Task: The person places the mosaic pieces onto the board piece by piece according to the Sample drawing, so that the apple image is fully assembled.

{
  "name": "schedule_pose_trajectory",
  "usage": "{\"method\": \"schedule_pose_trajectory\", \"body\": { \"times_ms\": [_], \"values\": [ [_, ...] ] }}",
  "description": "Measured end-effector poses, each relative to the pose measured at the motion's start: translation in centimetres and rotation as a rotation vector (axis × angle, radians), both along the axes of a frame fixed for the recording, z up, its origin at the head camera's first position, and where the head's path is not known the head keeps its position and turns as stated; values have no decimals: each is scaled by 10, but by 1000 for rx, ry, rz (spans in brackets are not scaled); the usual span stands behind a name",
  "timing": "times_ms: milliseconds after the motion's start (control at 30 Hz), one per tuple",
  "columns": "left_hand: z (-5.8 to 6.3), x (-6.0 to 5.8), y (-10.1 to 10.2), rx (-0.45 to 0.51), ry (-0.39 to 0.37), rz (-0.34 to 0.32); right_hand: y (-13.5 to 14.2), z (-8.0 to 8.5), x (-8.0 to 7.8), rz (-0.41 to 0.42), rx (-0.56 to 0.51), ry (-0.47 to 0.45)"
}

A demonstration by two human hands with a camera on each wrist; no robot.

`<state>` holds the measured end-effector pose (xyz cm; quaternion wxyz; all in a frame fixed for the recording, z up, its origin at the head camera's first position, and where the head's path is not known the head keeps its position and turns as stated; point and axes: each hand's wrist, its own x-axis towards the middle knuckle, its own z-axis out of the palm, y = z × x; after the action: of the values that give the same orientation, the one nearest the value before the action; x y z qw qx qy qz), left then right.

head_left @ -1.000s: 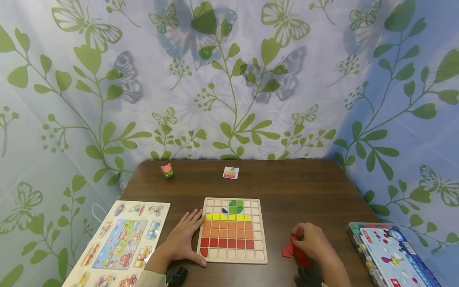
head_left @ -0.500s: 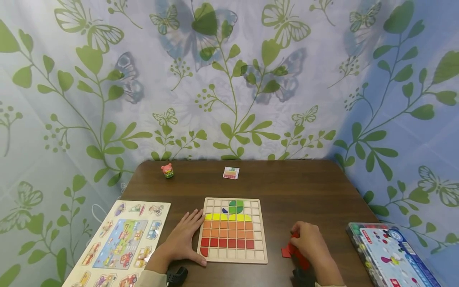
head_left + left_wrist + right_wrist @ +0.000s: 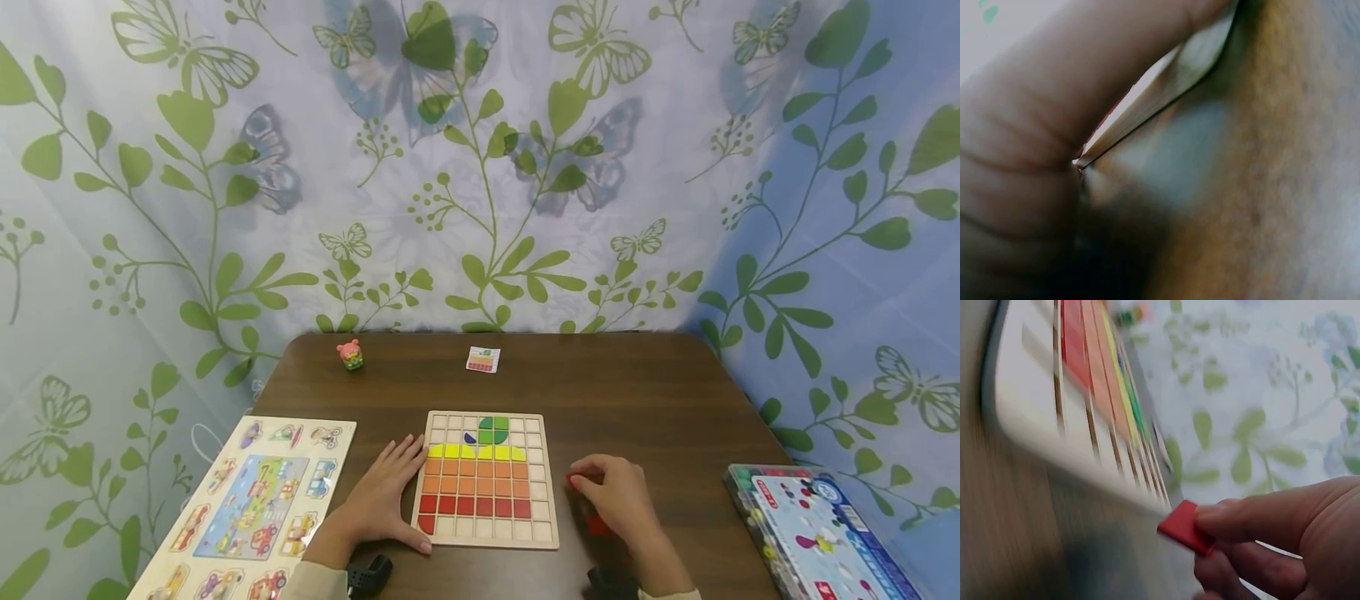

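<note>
A square wooden grid board (image 3: 537, 473) lies at the middle of the table. Rows of red, orange and yellow tiles fill part of it, with green and blue pieces above. My left hand (image 3: 384, 498) rests along its left side, fingers and thumb spread. In the left wrist view its thumb (image 3: 1022, 162) lies against the board's edge. My right hand (image 3: 624, 504), just right of the board, pinches a small red tile (image 3: 1185, 526) between thumb and fingers. Red pieces (image 3: 598, 525) lie on the table partly hidden beneath that hand.
A vehicle picture puzzle (image 3: 251, 500) lies at the left. A clear box of coloured beads (image 3: 817, 533) stands at the right. Toward the back are a small pink-headed figurine (image 3: 350, 355) and a pattern card (image 3: 483, 360). A leaf-print curtain (image 3: 480, 167) hangs behind the table.
My right hand has lifted from the pile of red pieces and moved left toward the board, a red tile now pinched in it. My left hand has stayed in place.
</note>
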<state>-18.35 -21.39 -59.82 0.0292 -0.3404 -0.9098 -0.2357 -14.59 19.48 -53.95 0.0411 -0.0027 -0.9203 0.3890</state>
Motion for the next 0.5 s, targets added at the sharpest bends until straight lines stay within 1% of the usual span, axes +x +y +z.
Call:
{"method": "schedule_pose_trajectory", "body": {
  "times_ms": [67,167,233,333,433,500],
  "values": [
    [1,1,-1,-3,-4,-3,-19,0,1,62,-65,10],
    [1,1,-1,-4,-8,-3,-49,0,2,196,-127,19],
    [-1,1,-1,1,-5,-4,-68,0,3,283,-138,13],
    [2,2,-1,-4,-7,1,-95,-4,3,390,-151,-11],
    [5,2,0,-10,-8,0,-118,-8,4,481,-155,-20],
    [6,2,1,-11,-8,-2,-130,-10,5,526,-146,-16]
  ]
}}
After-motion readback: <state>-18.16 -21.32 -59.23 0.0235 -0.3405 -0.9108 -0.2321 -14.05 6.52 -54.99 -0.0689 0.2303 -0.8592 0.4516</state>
